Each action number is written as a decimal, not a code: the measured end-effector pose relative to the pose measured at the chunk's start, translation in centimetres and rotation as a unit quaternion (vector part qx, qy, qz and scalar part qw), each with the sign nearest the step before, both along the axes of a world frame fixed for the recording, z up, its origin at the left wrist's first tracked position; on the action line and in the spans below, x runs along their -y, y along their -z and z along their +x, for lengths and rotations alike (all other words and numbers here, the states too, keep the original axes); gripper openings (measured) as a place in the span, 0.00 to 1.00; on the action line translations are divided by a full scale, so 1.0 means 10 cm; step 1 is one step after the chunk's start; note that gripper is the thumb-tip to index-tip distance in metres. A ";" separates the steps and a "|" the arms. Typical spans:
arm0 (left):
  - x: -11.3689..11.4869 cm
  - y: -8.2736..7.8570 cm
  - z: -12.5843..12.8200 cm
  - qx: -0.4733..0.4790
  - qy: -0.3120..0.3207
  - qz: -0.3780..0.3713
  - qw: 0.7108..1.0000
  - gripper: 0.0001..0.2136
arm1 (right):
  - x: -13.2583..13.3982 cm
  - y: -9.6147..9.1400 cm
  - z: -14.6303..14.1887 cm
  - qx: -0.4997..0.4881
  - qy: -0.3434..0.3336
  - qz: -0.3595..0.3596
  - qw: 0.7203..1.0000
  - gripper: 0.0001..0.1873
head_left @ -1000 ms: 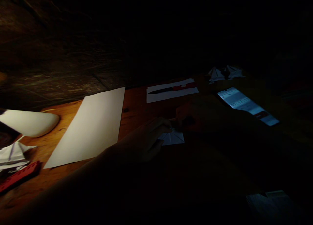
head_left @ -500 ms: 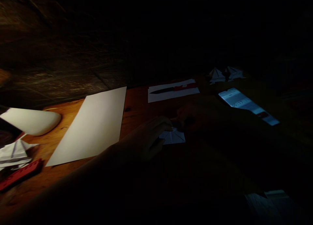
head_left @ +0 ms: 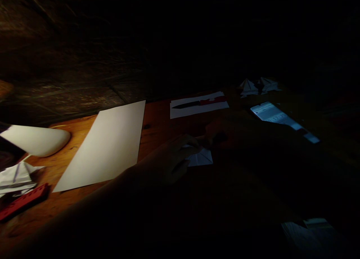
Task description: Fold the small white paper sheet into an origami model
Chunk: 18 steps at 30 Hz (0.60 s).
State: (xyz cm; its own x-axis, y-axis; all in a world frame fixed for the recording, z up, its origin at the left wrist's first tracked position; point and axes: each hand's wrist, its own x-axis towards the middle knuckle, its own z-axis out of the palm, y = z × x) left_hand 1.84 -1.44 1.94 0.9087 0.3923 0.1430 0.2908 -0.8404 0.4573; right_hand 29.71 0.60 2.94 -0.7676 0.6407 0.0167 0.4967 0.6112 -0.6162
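A small folded white paper (head_left: 200, 158) lies on the wooden table (head_left: 156, 120) in deep shadow, with creases running across it. My left hand (head_left: 168, 162) comes in from the lower left, its fingers closed over the paper's upper edge and hiding part of it. My right hand (head_left: 225, 135) is a dark shape just beyond, its fingertips meeting the paper's far tip near my left fingers. The darkness hides how those right fingers sit.
A large white sheet (head_left: 104, 146) lies to the left. Beyond are a black-and-red knife (head_left: 198, 104) on white paper, a lit phone (head_left: 272, 114) showing a timer, and folded paper shapes (head_left: 249, 87). A white lamp shade (head_left: 36, 141), folded paper (head_left: 17, 178) and a red object (head_left: 24, 201) sit at far left.
My left fingers have slid further over the folded paper, covering more of its top. My right hand has shifted slightly and hides more of the phone.
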 end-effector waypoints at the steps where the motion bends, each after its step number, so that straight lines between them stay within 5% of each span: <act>1: 0.00 0.00 0.00 0.000 -0.001 0.004 1.000 0.24 | 0.01 -0.02 0.00 -0.001 0.007 0.001 1.000 0.08; 8: 0.01 0.02 0.01 0.005 -0.013 0.005 1.000 0.24 | 0.09 -0.09 -0.10 0.047 0.126 0.035 0.990 0.16; 18: 0.06 0.01 0.02 0.007 -0.011 0.015 1.000 0.22 | 0.03 0.04 -0.12 0.028 0.125 0.005 0.992 0.12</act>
